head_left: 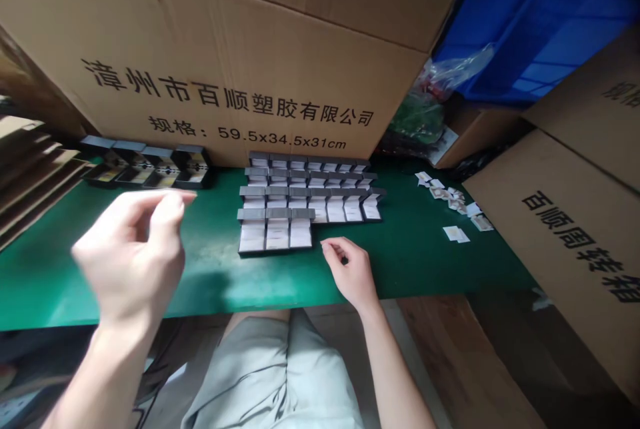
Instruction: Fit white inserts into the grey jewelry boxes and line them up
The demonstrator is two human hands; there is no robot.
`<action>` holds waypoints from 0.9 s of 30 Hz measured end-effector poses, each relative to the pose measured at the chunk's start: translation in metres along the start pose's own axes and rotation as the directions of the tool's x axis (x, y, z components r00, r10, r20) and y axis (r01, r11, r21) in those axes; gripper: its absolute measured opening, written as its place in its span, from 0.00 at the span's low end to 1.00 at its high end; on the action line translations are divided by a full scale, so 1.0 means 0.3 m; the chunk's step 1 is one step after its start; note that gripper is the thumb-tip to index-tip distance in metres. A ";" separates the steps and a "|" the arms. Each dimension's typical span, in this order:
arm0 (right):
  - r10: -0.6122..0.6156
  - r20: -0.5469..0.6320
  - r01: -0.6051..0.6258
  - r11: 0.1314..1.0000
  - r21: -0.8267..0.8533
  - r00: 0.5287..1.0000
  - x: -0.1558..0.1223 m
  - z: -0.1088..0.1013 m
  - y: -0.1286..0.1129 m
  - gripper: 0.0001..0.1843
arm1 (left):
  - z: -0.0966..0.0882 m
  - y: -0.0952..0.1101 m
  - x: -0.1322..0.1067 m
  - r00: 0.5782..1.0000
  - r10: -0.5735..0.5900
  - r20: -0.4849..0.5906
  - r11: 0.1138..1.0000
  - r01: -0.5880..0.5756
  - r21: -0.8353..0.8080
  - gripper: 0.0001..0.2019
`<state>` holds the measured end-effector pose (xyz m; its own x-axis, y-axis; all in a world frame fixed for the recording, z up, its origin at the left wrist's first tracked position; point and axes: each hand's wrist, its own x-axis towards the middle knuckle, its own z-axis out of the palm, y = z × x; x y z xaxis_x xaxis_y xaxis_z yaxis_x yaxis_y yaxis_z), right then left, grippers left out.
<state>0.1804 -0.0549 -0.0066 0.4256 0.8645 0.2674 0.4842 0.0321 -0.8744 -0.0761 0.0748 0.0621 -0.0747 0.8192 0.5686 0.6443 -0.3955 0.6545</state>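
Green counter (410,256), boxes (299,201) rowed: my left hand (135,256) and right hand (353,272) have fingertips together, holding nothing discernible, and should clear the raised lids (301,214).

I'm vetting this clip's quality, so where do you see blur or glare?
Head view: the left hand is smeared by blur, the right hand crisper; in the head view, too, pale glare washes the green tabletop's near left, and bright reflections streak the blue plastic surface at upper right.
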 end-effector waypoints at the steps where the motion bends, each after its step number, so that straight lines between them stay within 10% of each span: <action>1: 0.001 0.001 -0.001 1.000 0.004 1.000 -0.001 0.000 0.000 0.15 | 0.012 -0.020 0.026 1.000 0.006 0.019 0.999 -0.006 0.038 0.16; 10: 0.044 0.008 -0.045 0.998 0.050 0.999 0.006 -0.003 -0.008 0.16 | 0.023 -0.253 0.156 0.870 -0.078 0.486 0.891 -0.157 0.425 0.40; 20: 0.082 0.013 -0.083 0.993 0.083 0.997 0.007 -0.005 0.001 0.17 | -0.042 -0.318 0.053 0.888 0.127 0.441 0.913 -0.278 0.298 0.26; 27: 0.064 0.022 -0.065 0.996 0.061 0.998 0.002 -0.003 0.000 0.17 | -0.149 -0.275 -0.125 0.949 0.024 0.314 0.953 -0.116 0.280 0.21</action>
<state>0.1813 -0.0548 -0.0062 0.4387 0.8756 0.2020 0.4082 0.0060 -0.9129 -0.1604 0.0582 0.0092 0.1832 0.8984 0.3990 0.8357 -0.3561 0.4181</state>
